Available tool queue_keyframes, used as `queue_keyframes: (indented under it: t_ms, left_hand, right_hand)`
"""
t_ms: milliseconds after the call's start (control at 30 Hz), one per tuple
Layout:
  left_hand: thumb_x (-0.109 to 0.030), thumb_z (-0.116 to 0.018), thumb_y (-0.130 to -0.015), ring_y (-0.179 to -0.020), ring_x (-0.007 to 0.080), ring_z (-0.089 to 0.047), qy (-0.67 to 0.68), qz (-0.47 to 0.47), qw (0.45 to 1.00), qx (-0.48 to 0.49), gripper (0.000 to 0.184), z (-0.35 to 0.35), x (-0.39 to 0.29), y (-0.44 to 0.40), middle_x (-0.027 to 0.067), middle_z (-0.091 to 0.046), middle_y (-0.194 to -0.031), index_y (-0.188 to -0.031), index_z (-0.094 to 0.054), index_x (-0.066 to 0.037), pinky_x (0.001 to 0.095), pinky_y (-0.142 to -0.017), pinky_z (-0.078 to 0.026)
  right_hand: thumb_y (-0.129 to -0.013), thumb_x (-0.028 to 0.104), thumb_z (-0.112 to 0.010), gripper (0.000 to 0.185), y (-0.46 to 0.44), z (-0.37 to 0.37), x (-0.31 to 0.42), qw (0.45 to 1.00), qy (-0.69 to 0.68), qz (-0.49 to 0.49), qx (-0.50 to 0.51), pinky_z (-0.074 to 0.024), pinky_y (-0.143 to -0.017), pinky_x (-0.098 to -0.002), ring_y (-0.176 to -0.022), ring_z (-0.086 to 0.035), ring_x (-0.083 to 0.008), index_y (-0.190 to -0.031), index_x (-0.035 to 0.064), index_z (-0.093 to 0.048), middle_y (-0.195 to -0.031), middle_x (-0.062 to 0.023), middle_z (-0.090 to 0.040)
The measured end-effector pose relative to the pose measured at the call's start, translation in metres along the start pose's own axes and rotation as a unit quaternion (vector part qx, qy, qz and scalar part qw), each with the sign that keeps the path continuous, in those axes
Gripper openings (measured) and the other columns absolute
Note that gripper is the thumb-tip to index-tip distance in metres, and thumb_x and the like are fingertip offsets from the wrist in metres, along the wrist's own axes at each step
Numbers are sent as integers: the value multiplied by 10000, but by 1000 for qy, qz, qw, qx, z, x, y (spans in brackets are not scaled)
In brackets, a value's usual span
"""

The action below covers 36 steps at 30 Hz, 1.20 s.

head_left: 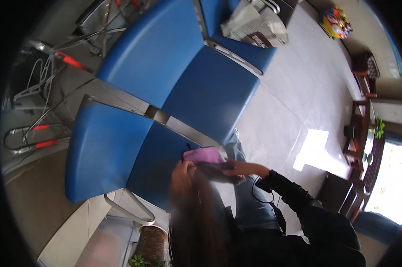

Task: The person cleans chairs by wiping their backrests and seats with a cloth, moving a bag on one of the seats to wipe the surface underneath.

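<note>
Above my lap, both hands are at a folded pink-purple cloth (204, 155) with a black strap or cord at its left end. Against it lies a grey-brown piece of fabric (213, 172); whether the two are one item I cannot tell. My left hand (182, 172) is closed at the lower left edge of the pink cloth, partly hidden by long hanging hair. My right hand (243, 168) comes in from the right in a black sleeve, its fingers closed on the right end of the grey-brown fabric. A thin dark cord (255, 191) loops below my right wrist.
Blue seats (210, 89) with metal frames stand in a row, and a grey printed bag (256, 29) rests on the far one. Folded metal frames with red grips (45, 143) are at left. A potted plant (151, 244) stands below; wooden furniture (359, 133) lines the right.
</note>
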<state>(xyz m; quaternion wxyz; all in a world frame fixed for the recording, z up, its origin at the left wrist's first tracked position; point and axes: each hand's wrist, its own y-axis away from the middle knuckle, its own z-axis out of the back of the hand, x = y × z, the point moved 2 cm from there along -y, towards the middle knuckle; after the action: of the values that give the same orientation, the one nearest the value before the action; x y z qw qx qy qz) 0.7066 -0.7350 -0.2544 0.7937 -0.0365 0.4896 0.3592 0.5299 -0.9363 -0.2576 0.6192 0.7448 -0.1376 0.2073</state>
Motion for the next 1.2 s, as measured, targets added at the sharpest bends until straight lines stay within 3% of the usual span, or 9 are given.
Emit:
queue_keyframes:
  t_ms: [100, 233, 333, 433, 567, 767, 1000, 1100, 1200]
  left_hand:
    - [-76, -622, -872, -983, 383, -592, 9, -35, 996, -79, 136, 14, -4, 3, 193, -550, -1163, -985, -546, -75, 439, -830, -478]
    - [-2, -644, -844, -1143, 422, -514, -157, -81, 966, -187, 177, 39, -31, -10, 241, -536, -1206, -966, -521, -37, 463, -905, -443]
    - [-74, -623, -875, -1032, 333, -604, -132, 23, 977, -167, 147, 41, -26, -18, 175, -633, -1061, -1008, -560, -81, 463, -968, -432]
    - [-90, -588, -917, -837, 345, -654, -79, 72, 953, -285, 99, 57, -34, -49, 171, -656, -901, -1008, -558, -66, 421, -695, -515]
    - [-107, -570, -941, -730, 383, -648, -72, 6, 928, -366, 96, 78, -78, -143, 190, -645, -818, -1017, -555, -49, 427, -583, -506]
    - [-111, -567, -946, -772, 421, -624, -58, -35, 894, -443, 129, 110, -167, -309, 220, -619, -851, -1032, -501, -40, 437, -635, -479]
    - [-201, -496, -972, -651, 405, -634, -217, 161, 795, -542, 154, 170, -131, -366, 171, -646, -774, -1073, -443, -96, 476, -538, -486]
    - [-203, -518, -953, -816, 351, -655, -235, 340, 741, -529, 210, 198, -97, -333, 166, -653, -905, -1132, -474, -102, 455, -668, -509]
    - [-216, -519, -940, -1082, 302, -574, -424, 237, 652, -581, 315, 210, -50, -302, 174, -594, -1141, -1228, -475, -94, 475, -915, -437]
  right_hand:
    - [-915, 542, -553, 870, -45, -13, -35, 998, 36, -14, 44, -511, -516, -256, -532, -579, -140, -1527, 132, -90, -661, -66, -595]
    - [-860, 488, -627, 508, -76, -18, 8, 973, 152, 45, 169, -488, -519, -312, -629, -652, -183, -1126, 56, -605, -682, -101, -630]
    - [-839, 394, -635, 391, -99, 20, 48, 959, 243, 117, 90, -502, -545, -359, -672, -675, -230, -1066, 76, -645, -713, -137, -657]
    - [-819, 312, -629, 245, -93, 74, 114, 852, 397, 260, -222, -529, -641, -433, -750, -665, -327, -1021, 180, -672, -787, -125, -675]
    - [-757, 176, -674, 279, -40, 173, 226, 798, 231, 348, -434, -529, -628, -402, -736, -663, -335, -1028, 113, -681, -774, -132, -669]
    - [-725, 17, -685, 411, -6, 318, 403, 508, 241, 578, -592, -468, -796, -390, -913, -599, -320, -1129, 57, -622, -971, -129, -647]
    - [-967, 449, -385, 510, -191, 367, 517, 525, 468, 422, -572, -234, -1106, -479, -1220, -494, -274, -1222, 52, -578, -1231, -150, -585]
    - [-924, 352, -405, 454, -197, 273, 532, 567, 537, 436, -447, -385, -790, -448, -820, -624, -300, -729, 64, -697, -790, -115, -679]
    - [-897, 353, -462, 372, -204, 192, 539, 617, 576, 434, -314, -427, -727, -454, -735, -637, -275, -806, 82, -701, -764, -52, -684]
